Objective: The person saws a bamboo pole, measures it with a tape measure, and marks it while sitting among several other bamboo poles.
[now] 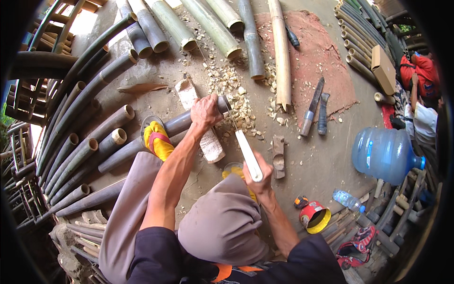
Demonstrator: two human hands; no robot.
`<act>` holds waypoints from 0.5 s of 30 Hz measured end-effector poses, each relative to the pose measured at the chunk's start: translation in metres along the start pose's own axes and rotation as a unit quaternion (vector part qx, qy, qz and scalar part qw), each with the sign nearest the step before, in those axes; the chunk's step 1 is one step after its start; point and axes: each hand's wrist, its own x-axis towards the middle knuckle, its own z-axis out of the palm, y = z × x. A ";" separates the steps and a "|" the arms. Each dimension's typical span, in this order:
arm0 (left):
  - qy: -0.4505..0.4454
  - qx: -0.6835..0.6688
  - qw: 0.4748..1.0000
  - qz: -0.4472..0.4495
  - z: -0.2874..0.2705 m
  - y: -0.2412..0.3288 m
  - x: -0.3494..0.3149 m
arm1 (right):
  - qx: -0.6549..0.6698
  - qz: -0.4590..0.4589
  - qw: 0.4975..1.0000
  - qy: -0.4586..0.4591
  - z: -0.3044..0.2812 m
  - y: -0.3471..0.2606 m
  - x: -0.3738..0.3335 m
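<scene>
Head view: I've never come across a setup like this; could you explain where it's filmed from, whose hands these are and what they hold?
There is no machine here: a person works bare-handed. The picture comes from a wide fisheye camera worn on the head and looking down, so straight edges bend. The left hand grips a dark bamboo pole near its end, where it crosses a pale, rough block. The right hand holds a white-handled saw, its thin blade reaching the pole just beyond the left hand. On the ground lie pale chips, a knife and more bamboo lengths; a large blue water jug is at the right.
</scene>
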 end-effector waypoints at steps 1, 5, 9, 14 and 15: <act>0.001 -0.001 1.000 0.014 -0.001 -0.001 0.000 | 0.000 -0.019 1.000 0.014 -0.002 -0.001 -0.009; -0.082 -0.004 0.997 -0.008 -0.005 -0.010 -0.002 | -0.058 -0.076 0.995 0.019 -0.056 0.000 -0.118; -0.053 -0.001 0.998 -0.029 -0.005 0.005 -0.004 | -0.066 -0.037 0.997 0.020 -0.073 -0.013 -0.134; -0.030 -0.017 0.999 -0.008 0.002 0.011 -0.008 | 0.022 -0.057 0.997 0.053 0.004 -0.006 0.021; -0.040 -0.016 0.999 -0.006 0.003 0.003 -0.010 | 0.013 -0.052 0.998 0.044 0.004 -0.008 0.009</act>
